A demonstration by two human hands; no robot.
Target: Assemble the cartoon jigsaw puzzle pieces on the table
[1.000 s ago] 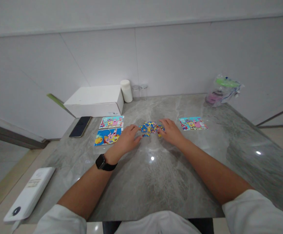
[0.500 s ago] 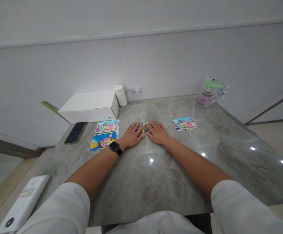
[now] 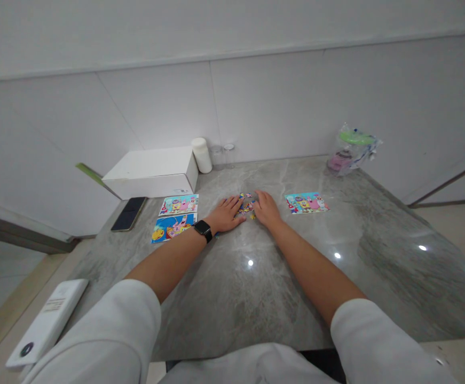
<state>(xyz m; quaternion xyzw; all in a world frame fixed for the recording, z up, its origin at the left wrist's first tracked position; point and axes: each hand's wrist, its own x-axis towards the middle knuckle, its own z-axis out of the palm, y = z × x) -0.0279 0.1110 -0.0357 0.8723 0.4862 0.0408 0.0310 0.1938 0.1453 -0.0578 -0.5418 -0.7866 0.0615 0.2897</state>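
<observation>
A small heap of colourful jigsaw puzzle pieces (image 3: 247, 204) lies on the grey marbled table (image 3: 252, 298) between my two hands. My left hand (image 3: 226, 215) rests palm down at the heap's left side, fingers stretched out and covering some pieces. A few bits of colour peek out near its wrist, which wears a black watch. My right hand (image 3: 267, 209) is at the right side of the heap, its fingers slightly bent and partly hidden. Left of my left hand lie two cartoon picture cards, a lighter one (image 3: 179, 205) and a blue one (image 3: 172, 228).
Another cartoon card (image 3: 307, 203) lies to the right. A phone (image 3: 128, 214), a white box (image 3: 148, 184), a white bottle (image 3: 202, 156) and clear jars (image 3: 229, 156) stand left and behind. A bagged container with a green lid (image 3: 352, 152) stands back right. A white device (image 3: 50, 322) sits front left.
My hands have moved apart, uncovering more of the puzzle pieces between them. The right hand's fingers were spread flat and are now more bent and closer together. The view has shifted slightly.
</observation>
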